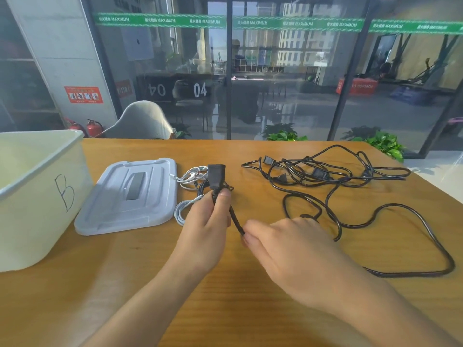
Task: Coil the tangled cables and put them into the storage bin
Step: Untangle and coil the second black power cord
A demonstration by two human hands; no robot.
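Your colours on the wood-grain tan bench (250, 309)

You have black cables (350, 181), white cables (190, 177), a cream bin (37, 209) marked "B", a pale grey lid (132, 196).

Two hands over wooden table (250, 309): left hand (208, 229), right hand (288, 249). One storage bin (37, 196) at nine o'clock, one lid (130, 196), two fire extinguishers (94, 128) at eleven o'clock, one chair (142, 121).
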